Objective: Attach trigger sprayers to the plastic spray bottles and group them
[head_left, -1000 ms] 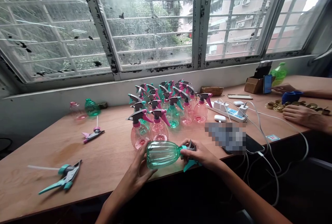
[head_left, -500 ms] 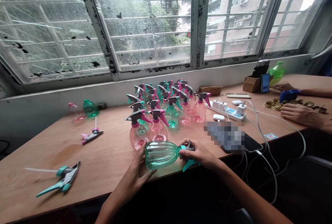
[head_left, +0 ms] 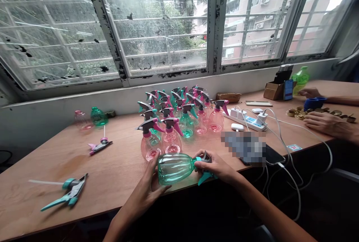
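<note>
A clear green spray bottle point(head_left: 176, 168) lies sideways in the air between my hands, over the table's front edge. My left hand point(head_left: 150, 182) is wrapped round its base end, thumb below and fingers above. At the neck, my right hand point(head_left: 214, 164) grips the teal collar and the grey-and-teal trigger head, which points down and is partly hidden by the fingers. Just beyond stand several assembled spray bottles, pink and green, the closest being a pink spray bottle point(head_left: 171, 143). Loose on the left lie a teal trigger head point(head_left: 70, 189) with its tube and a pink trigger head point(head_left: 100, 146).
Headless pink point(head_left: 83, 120) and green point(head_left: 98, 116) bottles stand at the back left. On the right are a power strip point(head_left: 248, 119) with white cables, a phone point(head_left: 273, 155) and a blurred patch. Another person's hand point(head_left: 322, 123) rests by gold-coloured parts point(head_left: 297, 113).
Almost nothing differs. The view has shifted very slightly, and both hands keep the same hold on the green spray bottle.
</note>
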### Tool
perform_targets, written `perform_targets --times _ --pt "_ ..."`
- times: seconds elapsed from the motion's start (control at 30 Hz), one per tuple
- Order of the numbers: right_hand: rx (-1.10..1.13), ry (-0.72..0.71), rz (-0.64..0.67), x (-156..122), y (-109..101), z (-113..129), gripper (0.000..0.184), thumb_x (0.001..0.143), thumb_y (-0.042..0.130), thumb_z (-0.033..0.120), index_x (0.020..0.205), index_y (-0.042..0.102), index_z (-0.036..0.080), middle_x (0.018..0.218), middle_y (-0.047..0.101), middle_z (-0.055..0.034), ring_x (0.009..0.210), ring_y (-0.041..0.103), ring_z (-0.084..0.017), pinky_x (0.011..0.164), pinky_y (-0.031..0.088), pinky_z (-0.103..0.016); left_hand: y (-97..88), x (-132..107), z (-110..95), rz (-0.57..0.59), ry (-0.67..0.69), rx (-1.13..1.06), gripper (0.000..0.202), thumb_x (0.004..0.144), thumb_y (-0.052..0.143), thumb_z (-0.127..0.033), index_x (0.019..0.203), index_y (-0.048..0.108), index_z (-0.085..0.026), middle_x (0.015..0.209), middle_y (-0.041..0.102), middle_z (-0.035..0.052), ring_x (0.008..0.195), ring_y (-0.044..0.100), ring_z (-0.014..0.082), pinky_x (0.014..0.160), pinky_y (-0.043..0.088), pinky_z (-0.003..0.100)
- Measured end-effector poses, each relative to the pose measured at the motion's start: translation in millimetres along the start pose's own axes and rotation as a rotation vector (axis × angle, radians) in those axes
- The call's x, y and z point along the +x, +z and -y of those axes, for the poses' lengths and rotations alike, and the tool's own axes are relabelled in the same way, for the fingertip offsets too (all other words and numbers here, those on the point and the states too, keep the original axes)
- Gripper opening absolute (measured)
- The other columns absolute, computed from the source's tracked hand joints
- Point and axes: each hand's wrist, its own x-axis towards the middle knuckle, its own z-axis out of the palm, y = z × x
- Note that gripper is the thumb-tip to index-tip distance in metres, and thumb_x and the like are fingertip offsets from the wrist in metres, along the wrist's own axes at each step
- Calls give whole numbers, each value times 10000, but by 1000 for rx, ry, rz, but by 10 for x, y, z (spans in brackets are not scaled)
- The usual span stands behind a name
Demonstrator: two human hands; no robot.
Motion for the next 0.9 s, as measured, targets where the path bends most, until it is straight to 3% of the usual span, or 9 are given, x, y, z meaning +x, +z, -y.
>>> perform_targets --times 0.2,0.4,0.53,0.63,0.9 --pt "-12 -5 -10 -1 -2 -1 385 800 816 477 951 647 166 750 743 -21 615 674 -160 640 516 -282 -30 -14 -78 75 -67 -143 1024 863 757 -337 1617 65 -359 1703 161 44 1529 247 348 1232 304 497" --pt "-13 -3 -17 -4 1 9 383 799 813 482 947 649 169 758 746 -26 621 678 -164 638 524 -288 -46 -21 -74 66 -95 -157 907 903 720 -360 1608 148 -374 1710 118 38 1491 347 344 1204 379 481" --pt "-11 11 -22 -7 0 10 397 783 823 488 947 649 172 757 745 -24 628 679 -168 642 525 -291 -38 -37 -26 60 -69 -172 912 928 688 -330 1604 83 -424 1701 168 25 1463 401 335 1208 363 501" --pt "-10 9 -20 -7 2 10 391 788 821 485 946 648 171 755 745 -25 626 676 -167 641 523 -290 -33 -43 -35 67 -73 -187 943 921 696 -311 1602 55 -434 1689 219 17 1474 383 327 1224 329 506" --pt "-12 -3 -17 -2 2 7 370 803 817 462 951 647 169 756 747 -22 623 676 -160 646 520 -283 -58 -28 -107 91 -87 -220 910 919 700 -350 1612 111 -380 1707 145 28 1492 345 340 1212 366 461"
